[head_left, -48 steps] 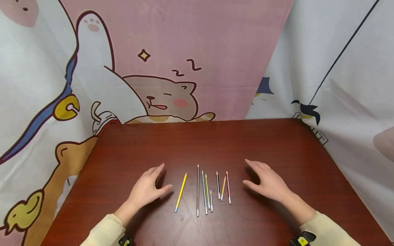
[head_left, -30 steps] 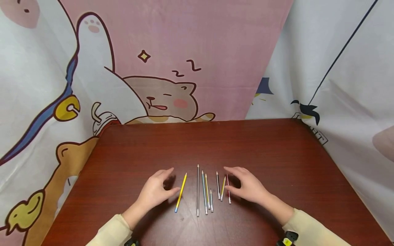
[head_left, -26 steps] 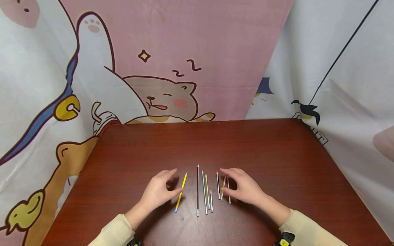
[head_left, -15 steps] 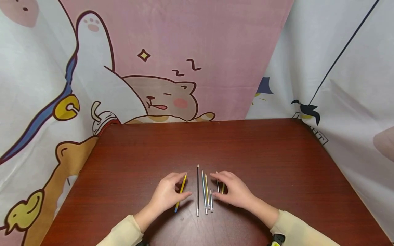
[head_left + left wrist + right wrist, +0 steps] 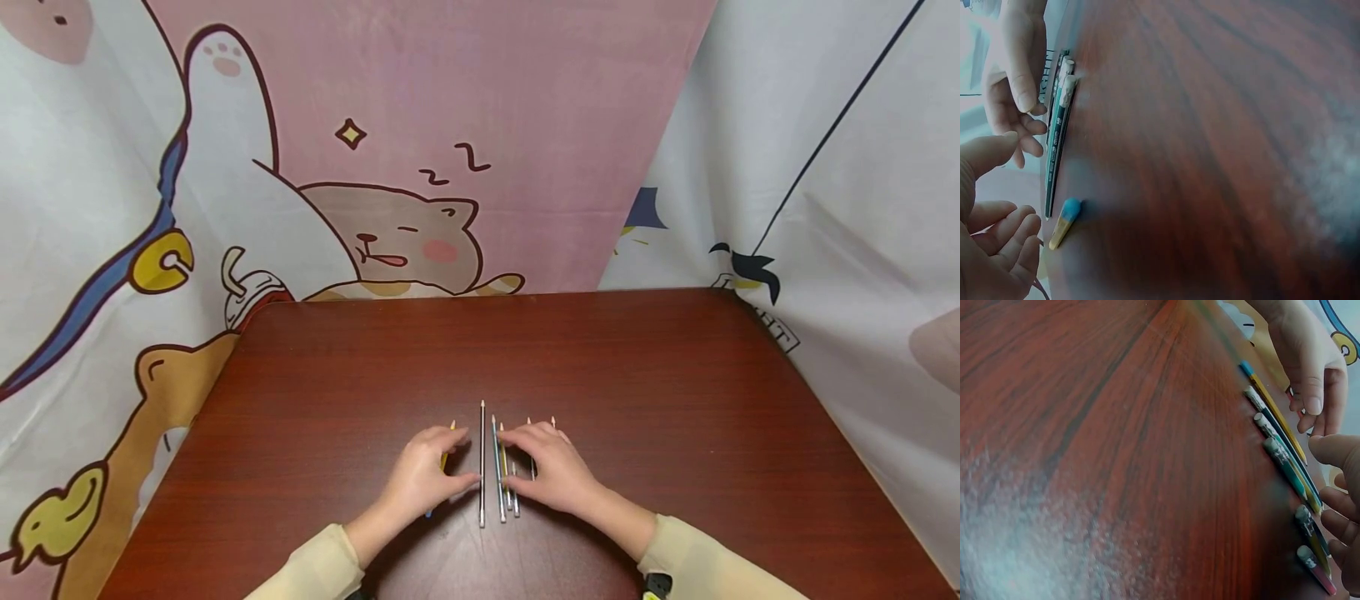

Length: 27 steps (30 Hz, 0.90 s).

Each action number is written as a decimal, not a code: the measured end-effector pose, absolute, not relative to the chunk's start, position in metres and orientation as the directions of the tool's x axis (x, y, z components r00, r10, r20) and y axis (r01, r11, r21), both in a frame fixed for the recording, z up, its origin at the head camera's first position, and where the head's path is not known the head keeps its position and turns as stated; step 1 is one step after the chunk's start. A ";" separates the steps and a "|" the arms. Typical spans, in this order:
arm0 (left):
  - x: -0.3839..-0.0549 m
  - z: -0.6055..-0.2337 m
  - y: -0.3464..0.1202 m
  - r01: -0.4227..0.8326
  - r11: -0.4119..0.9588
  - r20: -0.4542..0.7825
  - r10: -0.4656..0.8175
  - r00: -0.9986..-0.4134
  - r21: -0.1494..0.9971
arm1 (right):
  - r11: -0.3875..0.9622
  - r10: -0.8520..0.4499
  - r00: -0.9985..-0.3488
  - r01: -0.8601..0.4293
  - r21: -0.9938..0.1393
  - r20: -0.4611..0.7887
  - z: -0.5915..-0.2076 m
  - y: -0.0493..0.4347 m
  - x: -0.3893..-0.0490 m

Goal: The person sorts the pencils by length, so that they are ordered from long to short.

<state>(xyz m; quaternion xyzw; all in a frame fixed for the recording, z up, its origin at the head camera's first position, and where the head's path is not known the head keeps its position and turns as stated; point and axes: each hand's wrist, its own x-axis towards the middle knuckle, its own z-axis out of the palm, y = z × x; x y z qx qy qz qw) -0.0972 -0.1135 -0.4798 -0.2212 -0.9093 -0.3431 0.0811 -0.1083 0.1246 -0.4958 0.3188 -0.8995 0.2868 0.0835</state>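
Several pencils lie on the table, roughly side by side. My left hand point(image 5: 423, 471) hovers over the yellow pencil point(image 5: 1275, 412) with the blue end, hiding much of it in the head view. The long dark pencil point(image 5: 482, 450) lies between my hands, close to the left thumb tip. My right hand point(image 5: 551, 471) is above the right-hand pencils and covers most of the red pencil point(image 5: 1316, 570). Its fingertips reach near the blue pencil point(image 5: 497, 458) and a short pencil point(image 5: 516, 506). Both hands have loosely bent, spread fingers and hold nothing.
The reddish-brown table point(image 5: 360, 350) reaches back to a hanging cloth point(image 5: 540, 150) with cartoon animals. More printed cloth point(image 5: 862, 208) hangs along the right side. A dark wrist device point(image 5: 657, 586) shows at the right sleeve.
Both hands have moved inward from either side, the left to the right and the right to the left, until they are over the pencils. The pencils have stayed in place.
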 end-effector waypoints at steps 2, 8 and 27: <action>-0.098 -0.482 -0.112 0.455 0.665 0.296 0.346 -0.890 0.591 | 0.633 -0.522 -0.781 -0.624 -0.458 0.341 -0.497 0.123 -0.108; -0.097 -0.487 -0.108 0.443 0.689 0.282 0.341 -0.897 0.574 | 0.635 -0.512 -0.780 -0.625 -0.453 0.359 -0.500 0.121 -0.108; -0.097 -0.491 -0.103 0.414 0.717 0.284 0.303 -0.910 0.562 | 0.695 -0.475 -0.808 -0.587 -0.414 0.349 -0.504 0.119 -0.110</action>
